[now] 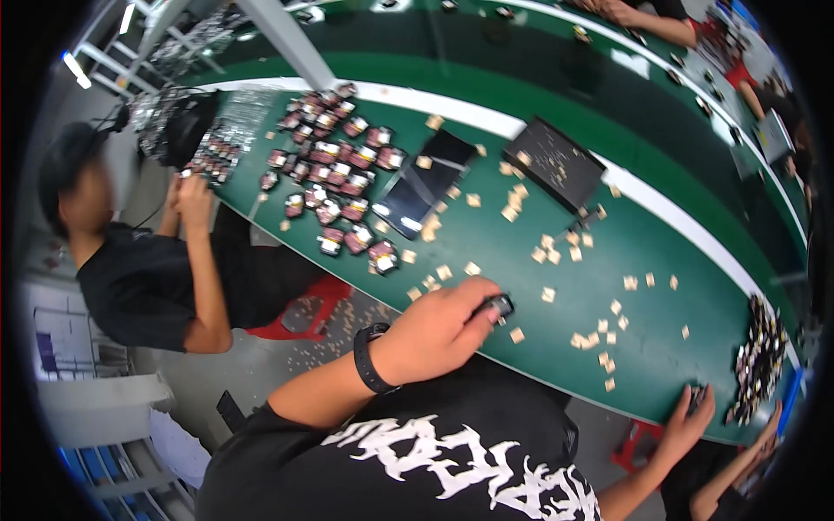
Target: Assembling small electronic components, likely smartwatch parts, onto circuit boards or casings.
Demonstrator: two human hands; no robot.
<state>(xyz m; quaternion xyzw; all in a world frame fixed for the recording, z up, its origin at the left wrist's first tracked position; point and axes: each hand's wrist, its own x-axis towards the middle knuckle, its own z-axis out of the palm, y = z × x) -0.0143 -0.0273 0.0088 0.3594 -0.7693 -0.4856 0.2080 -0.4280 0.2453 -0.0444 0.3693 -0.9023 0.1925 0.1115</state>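
My left hand point(443, 330), with a black band on its wrist, is closed round a small black rounded device point(499, 305) above the table's near edge. Thumb and fingers pinch the device, and its far end sticks out. Farther right, my right hand point(689, 418) grips another small dark piece point(698, 395) at the table edge; its kind is hard to make out. Close to that hand lies a heap of small black and shiny parts point(754, 365). Small beige square pieces point(548, 295) are scattered between my hands and beyond them.
A green table point(486, 252) holds many dark, pinkish-labelled bundles point(339, 174), a glossy black panel point(426, 184) and a black tray point(556, 161) with tiny bits. Behind runs a green conveyor point(521, 52). A co-worker point(148, 269) sits at left; another person's hands point(766, 443) are at far right.
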